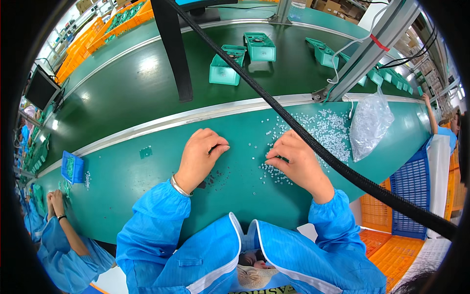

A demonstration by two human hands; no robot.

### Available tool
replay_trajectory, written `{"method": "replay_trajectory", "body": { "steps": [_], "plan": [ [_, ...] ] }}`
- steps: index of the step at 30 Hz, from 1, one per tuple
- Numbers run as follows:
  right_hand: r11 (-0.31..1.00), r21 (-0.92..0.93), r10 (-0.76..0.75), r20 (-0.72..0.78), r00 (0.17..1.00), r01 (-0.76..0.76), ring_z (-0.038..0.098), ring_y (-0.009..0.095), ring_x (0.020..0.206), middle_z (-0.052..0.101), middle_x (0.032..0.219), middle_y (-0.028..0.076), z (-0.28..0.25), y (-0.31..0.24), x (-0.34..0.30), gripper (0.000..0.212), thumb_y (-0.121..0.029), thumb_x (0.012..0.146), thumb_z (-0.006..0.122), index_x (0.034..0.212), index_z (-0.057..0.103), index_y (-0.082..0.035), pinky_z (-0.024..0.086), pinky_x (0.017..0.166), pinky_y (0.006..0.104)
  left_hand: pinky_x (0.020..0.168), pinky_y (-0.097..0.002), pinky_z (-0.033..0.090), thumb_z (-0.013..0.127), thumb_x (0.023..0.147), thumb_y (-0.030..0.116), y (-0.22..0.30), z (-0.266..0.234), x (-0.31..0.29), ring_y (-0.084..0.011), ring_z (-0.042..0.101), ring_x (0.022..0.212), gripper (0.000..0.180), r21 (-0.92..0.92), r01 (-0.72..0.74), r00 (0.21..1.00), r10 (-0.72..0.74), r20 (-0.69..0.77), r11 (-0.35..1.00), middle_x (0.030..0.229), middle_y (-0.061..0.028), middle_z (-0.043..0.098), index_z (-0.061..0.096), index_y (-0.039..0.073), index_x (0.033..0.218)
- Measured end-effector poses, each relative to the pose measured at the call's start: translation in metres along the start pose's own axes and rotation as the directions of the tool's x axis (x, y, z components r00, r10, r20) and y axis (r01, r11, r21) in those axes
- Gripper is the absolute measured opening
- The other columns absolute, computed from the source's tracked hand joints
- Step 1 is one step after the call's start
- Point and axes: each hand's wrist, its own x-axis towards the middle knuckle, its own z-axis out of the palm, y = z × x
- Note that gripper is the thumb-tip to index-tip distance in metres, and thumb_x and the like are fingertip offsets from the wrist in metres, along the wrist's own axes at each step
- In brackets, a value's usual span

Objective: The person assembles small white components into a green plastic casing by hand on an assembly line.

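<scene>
On the green surface, my right hand pinches at tiny white bits; my left hand is curled shut, contents hidden. Lots left.

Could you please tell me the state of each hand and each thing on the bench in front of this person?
left hand: curled, fingertips pinched, resting on the green bench.
right hand: curled, fingertips on the small white parts.
small white parts: loose, scattered on the bench.
clear plastic bag: crumpled, hanging at the bench's far edge.
teal trays: on the conveyor belt.
</scene>
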Motion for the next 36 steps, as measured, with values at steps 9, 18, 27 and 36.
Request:
{"method": "replay_trajectory", "body": {
  "steps": [9, 18, 27, 36],
  "plan": [
    [0.993, -0.101, -0.065, -0.006, 0.998, 0.064, 0.057, 0.024, 0.100, 0.063, 0.087, -0.001, 0.011, -0.005, 0.008, 0.014, -0.011, 0.072, 0.084, 0.082, 0.074, -0.013, 0.040, 0.096, 0.0405, 0.072, -0.0401, 0.050, 0.079, 0.080, 0.008, 0.002, 0.006, 0.008, -0.0273, 0.060, 0.081, 0.007, 0.038, -0.022, 1.000, 0.023, -0.017, 0.999, 0.082, -0.0059, 0.066, 0.074, 0.005, 0.085],
    [0.998, -0.028, 0.049, -0.122, 0.991, -0.052, 0.058, 0.023, 0.096, 0.064, 0.084, -0.001, 0.015, 0.005, 0.006, 0.013, -0.013, 0.074, 0.085, 0.082, 0.074, -0.013, 0.040, 0.093, 0.0407, 0.073, -0.0405, 0.050, 0.080, 0.079, 0.010, 0.008, 0.004, 0.002, -0.0287, 0.061, 0.084, 0.014, 0.070, -0.109, 0.994, 0.111, -0.014, 0.992, 0.088, -0.0071, 0.066, 0.075, 0.007, 0.092],
    [0.973, -0.196, 0.075, -0.225, 0.971, -0.120, 0.060, 0.026, 0.096, 0.065, 0.086, 0.002, -0.023, 0.010, 0.001, 0.011, -0.013, 0.078, 0.082, 0.085, 0.074, -0.010, 0.042, 0.091, 0.0421, 0.094, -0.0461, 0.048, 0.081, 0.075, 0.022, 0.048, 0.009, -0.010, -0.0328, 0.059, 0.118, 0.046, 0.219, -0.394, 0.911, 0.347, 0.223, 0.893, 0.126, -0.0101, 0.064, 0.074, 0.012, 0.120],
    [0.900, -0.430, 0.102, 0.046, 0.994, -0.073, 0.039, 0.035, 0.147, 0.048, 0.154, 0.011, -0.043, -0.002, -0.062, 0.062, -0.031, 0.081, 0.080, 0.137, 0.061, -0.012, 0.029, 0.120, 0.0567, 0.121, -0.0571, 0.031, 0.077, 0.077, 0.048, 0.049, 0.015, -0.015, -0.0382, 0.042, 0.146, 0.080, 0.182, -0.470, 0.839, 0.373, 0.397, 0.864, 0.152, -0.0137, 0.051, 0.057, 0.004, 0.141]
  ]
}}
